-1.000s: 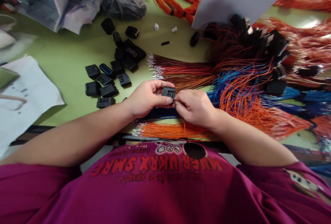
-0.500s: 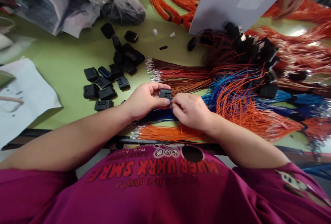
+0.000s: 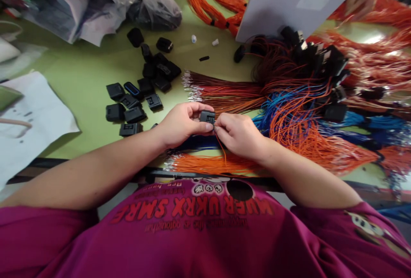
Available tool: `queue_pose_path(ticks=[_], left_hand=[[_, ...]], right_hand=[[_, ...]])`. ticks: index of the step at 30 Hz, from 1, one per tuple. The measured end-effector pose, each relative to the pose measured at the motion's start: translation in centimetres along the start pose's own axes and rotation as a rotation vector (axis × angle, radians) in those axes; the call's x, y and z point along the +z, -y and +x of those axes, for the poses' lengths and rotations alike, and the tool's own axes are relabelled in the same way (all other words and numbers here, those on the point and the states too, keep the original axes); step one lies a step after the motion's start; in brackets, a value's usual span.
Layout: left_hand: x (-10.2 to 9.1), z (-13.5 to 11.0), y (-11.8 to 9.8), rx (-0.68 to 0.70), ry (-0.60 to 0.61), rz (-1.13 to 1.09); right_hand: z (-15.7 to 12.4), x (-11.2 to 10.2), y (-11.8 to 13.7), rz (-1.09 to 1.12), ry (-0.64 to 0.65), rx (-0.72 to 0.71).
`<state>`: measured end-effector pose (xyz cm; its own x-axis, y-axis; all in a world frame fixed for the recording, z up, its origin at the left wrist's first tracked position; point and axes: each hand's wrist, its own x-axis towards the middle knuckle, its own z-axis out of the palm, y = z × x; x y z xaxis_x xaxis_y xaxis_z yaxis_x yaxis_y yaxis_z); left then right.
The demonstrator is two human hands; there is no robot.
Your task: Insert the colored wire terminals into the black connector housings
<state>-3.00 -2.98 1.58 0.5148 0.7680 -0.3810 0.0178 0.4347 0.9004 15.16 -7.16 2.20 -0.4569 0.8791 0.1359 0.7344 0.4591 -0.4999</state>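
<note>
My left hand (image 3: 184, 124) is closed round a black connector housing (image 3: 207, 116), thumb on its near side and fingers behind it. At the housing's right edge, the fingers of my right hand (image 3: 236, 134) are pinched together on an orange wire (image 3: 221, 143), which hangs below the fingertips. The wire's end is hidden between the hands, so how far it sits in the housing cannot be made out. Beneath the hands lie dark blue wires (image 3: 202, 143) and a bundle of orange wires (image 3: 192, 163). Brown and red wires (image 3: 224, 90) with metal terminals lie just beyond.
Several loose black housings (image 3: 135, 114) lie on the green table (image 3: 86, 77) to the left. A grey board (image 3: 289, 4) stands at the back right. Tangled wires (image 3: 295, 128) spread over the right side. Plastic bags (image 3: 157, 10) and white paper (image 3: 38, 119) are on the left.
An orange wire now shows hanging below my right fingertips. Both hands stay close together at the housing; the whole view has shifted slightly.
</note>
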Motion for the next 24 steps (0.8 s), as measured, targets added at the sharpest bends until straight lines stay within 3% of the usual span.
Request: queue_pose_path(ticks=[10,17,24], left_hand=[[0.1,0.1,-0.3,0.039,-0.048,0.094],[0.2,0.2,-0.4,0.052,-0.057,0.120],[-0.2,0.6,-0.7,0.147,-0.092,0.185]], right_hand=[[0.4,-0.2,0.0,0.051,-0.017,0.076],[0.8,0.2,-0.1,-0.029,0.025,0.036],[2.1,-2.2,0.2,0.002,0.114,0.124]])
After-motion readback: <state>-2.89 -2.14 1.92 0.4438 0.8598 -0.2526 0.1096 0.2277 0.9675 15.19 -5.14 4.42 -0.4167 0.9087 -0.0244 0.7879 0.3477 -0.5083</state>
